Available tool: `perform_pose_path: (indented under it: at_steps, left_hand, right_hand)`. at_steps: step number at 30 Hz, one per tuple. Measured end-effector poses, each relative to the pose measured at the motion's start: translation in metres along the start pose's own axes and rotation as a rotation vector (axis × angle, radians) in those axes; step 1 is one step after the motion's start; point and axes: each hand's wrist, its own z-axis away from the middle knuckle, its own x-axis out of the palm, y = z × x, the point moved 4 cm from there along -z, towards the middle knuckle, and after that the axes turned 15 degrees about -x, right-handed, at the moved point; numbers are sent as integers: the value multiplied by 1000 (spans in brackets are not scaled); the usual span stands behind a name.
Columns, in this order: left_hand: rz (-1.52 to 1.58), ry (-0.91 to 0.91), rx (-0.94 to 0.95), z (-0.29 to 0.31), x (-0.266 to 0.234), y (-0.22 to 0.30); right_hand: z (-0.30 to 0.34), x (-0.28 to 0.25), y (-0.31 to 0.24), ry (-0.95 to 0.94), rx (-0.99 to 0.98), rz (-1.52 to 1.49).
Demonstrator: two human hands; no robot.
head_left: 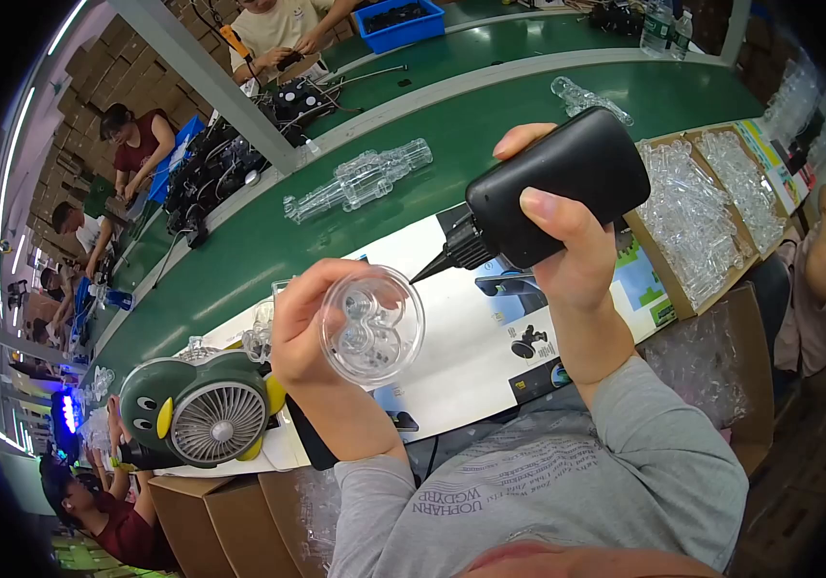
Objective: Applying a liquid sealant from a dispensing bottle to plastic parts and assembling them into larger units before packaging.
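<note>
Gluing step, I judge: left hand (pixel 302 323) grips clear round part (pixel 372 325); right hand (pixel 567 246) clasps black glue bottle (pixel 552 188); next, nozzle must meet rim.

Both forearms enter from the lower edge, clothed in grey sleeves that end just short of the wrists, and rise toward the middle of the view. The left hand (pixel 309 323) is raised with the wrist bent, the thumb and fingers curled into a pinch at the rim of a clear round part, the palm turned toward the right. The right hand (pixel 567 241) is higher and further right, closed in a wrapping grasp around a black squeeze bottle: thumb pressed along the near side, index finger arched over the top, the remaining fingers hidden behind. The two hands are near each other but not touching.
</note>
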Motion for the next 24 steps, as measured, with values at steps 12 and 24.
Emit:
perform_pose_path:
  at_steps: [12, 24]
  left_hand:
    - [-106, -453, 15, -6, -3, -6]
    - [-289, -578, 25, -2, -6, -4]
  right_hand:
    - [1, 3, 0, -14, 23, -21]
    - [1, 8, 0, -176, 7, 4]
